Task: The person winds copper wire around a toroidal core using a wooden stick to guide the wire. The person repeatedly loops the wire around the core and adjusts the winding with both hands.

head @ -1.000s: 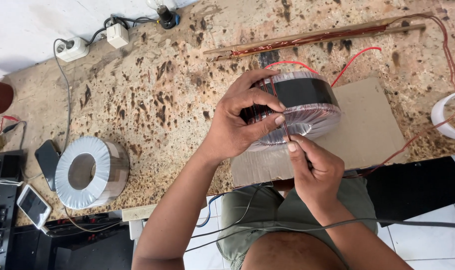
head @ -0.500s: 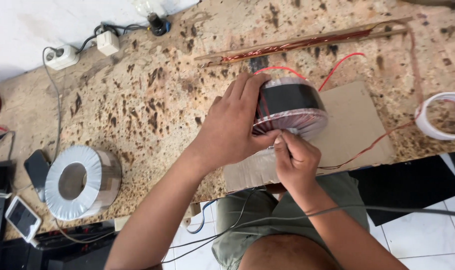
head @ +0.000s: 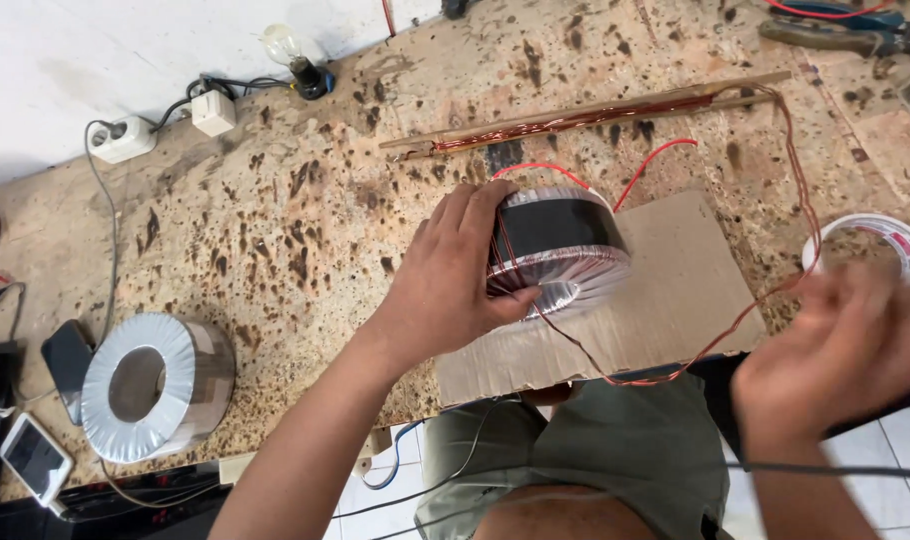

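Your left hand (head: 455, 285) is wrapped around the near-left side of the toroidal coil (head: 560, 250), fingers curled over its top rim and thumb low on the front, holding it tipped up on edge on the sheet of cardboard (head: 665, 300) at the bench's front edge. The coil's ring axis tilts toward you and down, so the pale, glossy film-wrapped face looks at your lap and the black-taped outer band faces up and away. Thin copper wire (head: 765, 290) leaves the coil's front, loops low past the cardboard's near edge, climbs the right side, and runs to the long wooden stick (head: 595, 112), itself wound with copper and lying slantwise across the bench, high end to the right. Your right hand (head: 835, 350) is blurred, off the bench's front-right corner; you cannot tell whether it grips the wire. A roll of white tape (head: 900, 245) sits just behind it. Red leads (head: 655, 160) arch from the coil's far side. The speckled stone bench (head: 305, 210) lies bare to the left, where a second grey-wrapped coil (head: 155, 385) rests well apart near the front edge.
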